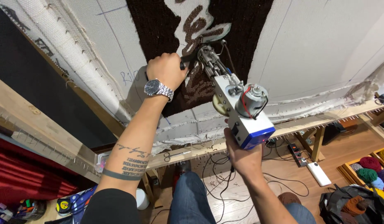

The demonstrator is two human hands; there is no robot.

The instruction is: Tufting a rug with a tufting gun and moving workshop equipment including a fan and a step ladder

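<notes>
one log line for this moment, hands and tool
left hand: grips front handle of tufting gun | right hand: holds rear grip | gun tip: against brown pile on stretched cloth

Two hands: left hand (166,68), right hand (241,155). One blue-and-white electric tufting gun (237,105) at centre, one silver metal wristwatch (158,88), one pair of steel scissors (175,155) at six o'clock, one white stretched backing cloth (316,49).

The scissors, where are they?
In the head view, the scissors lie on the wooden frame rail under the stretched cloth, low and centre, between the person's two forearms.
</notes>
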